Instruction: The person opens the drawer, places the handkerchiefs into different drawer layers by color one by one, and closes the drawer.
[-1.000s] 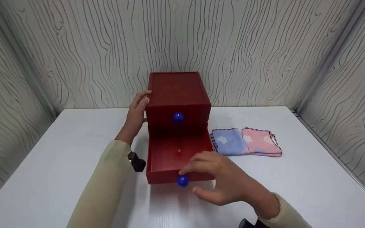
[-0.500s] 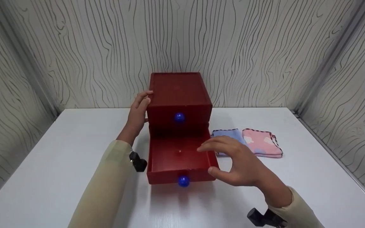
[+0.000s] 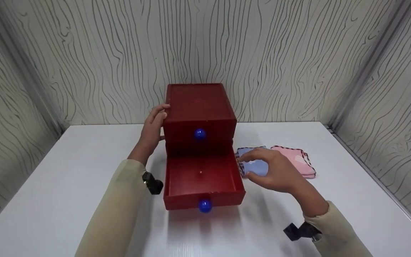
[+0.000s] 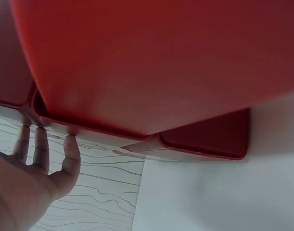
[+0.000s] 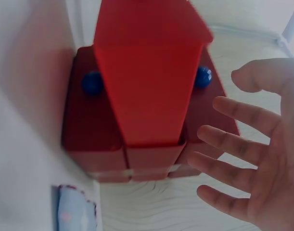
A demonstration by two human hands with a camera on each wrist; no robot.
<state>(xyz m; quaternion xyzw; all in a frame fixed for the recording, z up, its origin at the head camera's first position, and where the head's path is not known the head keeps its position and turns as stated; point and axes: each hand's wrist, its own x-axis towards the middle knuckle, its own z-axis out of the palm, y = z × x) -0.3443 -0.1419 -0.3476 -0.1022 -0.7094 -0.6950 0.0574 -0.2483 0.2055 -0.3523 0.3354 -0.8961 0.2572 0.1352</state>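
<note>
A red drawer cabinet (image 3: 199, 103) with blue round knobs stands on the white table. Its middle drawer (image 3: 200, 178) is pulled out toward me, and no item shows inside. My left hand (image 3: 152, 130) rests on the cabinet's left side, its fingertips touching the wall in the left wrist view. Holding nothing, my right hand (image 3: 275, 169) hovers to the right of the drawer with spread, relaxed fingers. Behind it lie a folded blue cloth (image 3: 257, 167) and a folded pink cloth (image 3: 300, 162), both partly hidden by that hand.
A wood-grain patterned wall (image 3: 120, 60) rises behind the table (image 3: 84, 178). Side panels close off left and right. The pulled-out drawer juts over the table, its blue knob (image 3: 205, 206) facing me.
My right hand has moved away from the drawer's front knob, rightward and back toward the cloths. The left hand stays on the cabinet; the drawer keeps its place.
</note>
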